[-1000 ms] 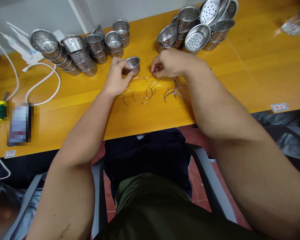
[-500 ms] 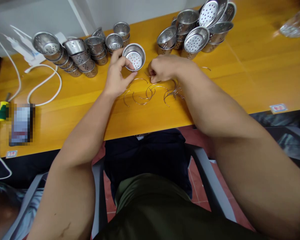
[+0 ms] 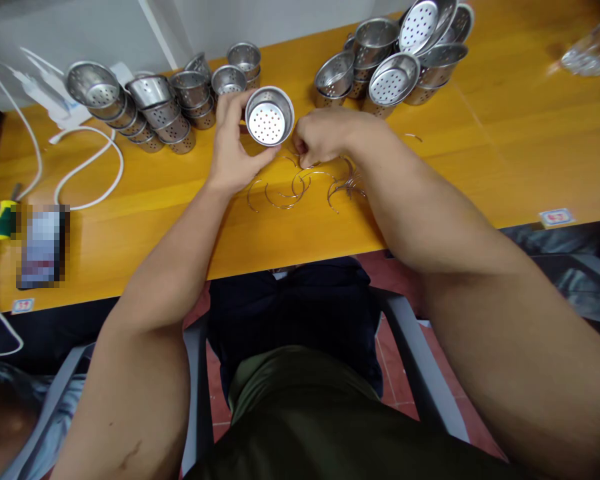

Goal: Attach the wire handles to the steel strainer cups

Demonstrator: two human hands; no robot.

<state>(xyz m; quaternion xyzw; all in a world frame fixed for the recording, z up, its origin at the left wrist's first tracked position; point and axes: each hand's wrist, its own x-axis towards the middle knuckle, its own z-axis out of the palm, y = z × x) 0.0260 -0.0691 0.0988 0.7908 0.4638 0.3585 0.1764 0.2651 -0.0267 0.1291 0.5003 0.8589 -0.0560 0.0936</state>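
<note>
My left hand (image 3: 233,152) grips a small perforated metal cup (image 3: 267,123) by its side, with the holed base and open mouth turned toward me. Just right of the cup, my right hand (image 3: 325,137) is closed, fingers curled and pressed together low over the table. Whatever its fingertips hold is hidden; thin curved wire lies right by them. Several bent wire pieces (image 3: 300,193) are scattered on the wood below both hands, some of them bunched under my right wrist.
Stacked perforated cups (image 3: 165,120) line the back left, and more cups (image 3: 387,83) are piled at the back right. A white cable (image 3: 120,160), a phone (image 3: 43,247) and a yellow-green screwdriver handle (image 3: 3,220) lie at left. A clear plastic bag (image 3: 593,50) lies far right.
My left hand has turned the cup so its base faces me more fully, and its fingers have shifted outside the rim. My right hand has barely moved and remains closed.
</note>
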